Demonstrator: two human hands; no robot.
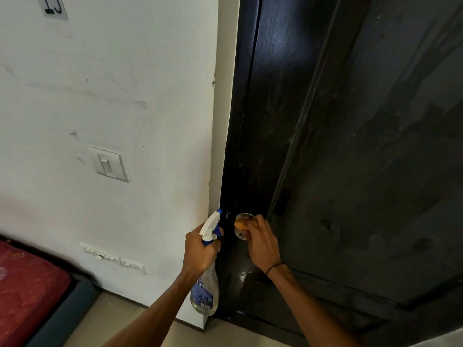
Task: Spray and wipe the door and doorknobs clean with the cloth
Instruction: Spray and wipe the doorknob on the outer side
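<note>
Red mattress [27, 289] at far left, quilted and glossy under a plastic-like cover, edged by a dark grey rounded frame [62, 319]. White plastered wall [112, 96] beside it, matt, scuffed with grey smears. Square white light switch [109, 164] at mid-height, with one upright rocker; long white socket strip [115, 259] lower down. Paper label [53, 6] with black marks at the top edge, cut off by the frame.

Left hand [200, 249] wrapped tight round the neck of a spray bottle [204, 289], fingers curled at the trigger. Clear plastic body with a blue printed label, hanging below the fist; white and blue trigger head [213, 225] angled up and to the right, close to the door's edge.

Round metallic doorknob [243, 227], shiny, on the left stile of the door, only partly seen. Orange-yellow cloth [244, 225] bunched against the knob's face, gripped and pressed there by the right hand [263, 241], fingers curled over the wad. Thin black band [275, 267] round that wrist.

Dark, nearly black wooden door [350, 146] filling the right side, glossy, grain visible under a pale bluish sheen near the top, dull streaky patches across the recessed panel. Raised moulding running diagonally down the panel edge. Beige tiled floor [120, 319] along the bottom.
</note>
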